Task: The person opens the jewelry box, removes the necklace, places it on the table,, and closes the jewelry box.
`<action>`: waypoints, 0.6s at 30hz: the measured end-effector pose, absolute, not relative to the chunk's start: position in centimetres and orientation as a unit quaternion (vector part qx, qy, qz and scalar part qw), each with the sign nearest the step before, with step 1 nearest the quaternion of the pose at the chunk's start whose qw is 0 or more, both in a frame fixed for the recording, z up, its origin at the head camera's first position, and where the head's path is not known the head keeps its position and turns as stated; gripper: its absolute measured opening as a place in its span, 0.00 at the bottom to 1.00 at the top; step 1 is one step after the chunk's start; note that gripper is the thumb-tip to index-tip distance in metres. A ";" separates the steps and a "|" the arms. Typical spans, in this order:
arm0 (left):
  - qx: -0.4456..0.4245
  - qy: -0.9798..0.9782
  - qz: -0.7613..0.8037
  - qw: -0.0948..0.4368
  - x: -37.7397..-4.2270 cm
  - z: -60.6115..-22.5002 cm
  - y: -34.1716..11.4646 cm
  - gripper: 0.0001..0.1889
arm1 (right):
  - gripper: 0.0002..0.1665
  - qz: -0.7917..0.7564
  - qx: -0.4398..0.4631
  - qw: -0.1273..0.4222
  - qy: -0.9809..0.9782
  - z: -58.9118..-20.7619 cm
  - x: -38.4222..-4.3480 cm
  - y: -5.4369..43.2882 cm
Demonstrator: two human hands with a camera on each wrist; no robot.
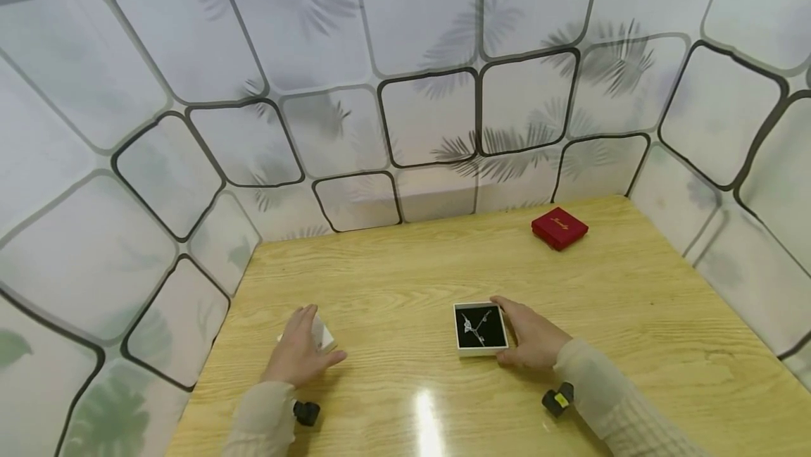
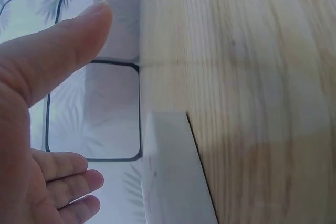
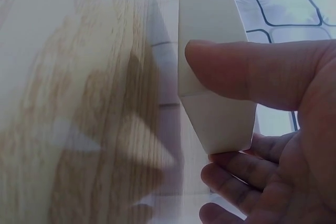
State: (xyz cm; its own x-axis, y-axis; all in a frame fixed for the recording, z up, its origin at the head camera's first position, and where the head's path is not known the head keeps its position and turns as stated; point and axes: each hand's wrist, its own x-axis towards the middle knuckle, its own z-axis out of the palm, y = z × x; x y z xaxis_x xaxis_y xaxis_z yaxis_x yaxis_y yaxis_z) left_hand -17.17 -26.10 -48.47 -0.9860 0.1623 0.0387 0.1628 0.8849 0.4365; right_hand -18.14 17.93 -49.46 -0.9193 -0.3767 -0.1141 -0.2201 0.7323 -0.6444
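My right hand (image 1: 532,336) grips a small white jewelry box (image 1: 481,353) by its right side. Its thumb lies along one wall, as the right wrist view shows, and the fingers are at the opposite side. Inside the box, a silver chain with a pendant (image 1: 472,327) lies on a black insert. My left hand (image 1: 300,351) hovers over a white box lid (image 1: 326,339), partly hiding it in the head view. In the left wrist view the thumb stands apart from the fingers, with nothing between them, and the lid (image 2: 176,171) lies on the table beside the hand.
A closed red jewelry box (image 1: 559,228) with gold lettering sits at the back right of the wooden table (image 1: 386,288). Patterned fabric walls (image 1: 431,119) rise behind the table and along both sides. A bright light reflection shows near the front middle.
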 end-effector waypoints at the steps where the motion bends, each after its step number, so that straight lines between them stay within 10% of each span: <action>1: -0.085 -0.970 -0.227 -0.001 -17.2 -48.4 -25.8 0.59 | 0.58 -0.329 -0.163 0.119 0.923 -49.5 -18.1 17.9; 18: -0.118 -0.964 -0.238 0.005 -17.4 -48.8 -23.3 0.57 | 0.59 -0.331 -0.176 0.111 0.920 -49.3 -17.9 17.8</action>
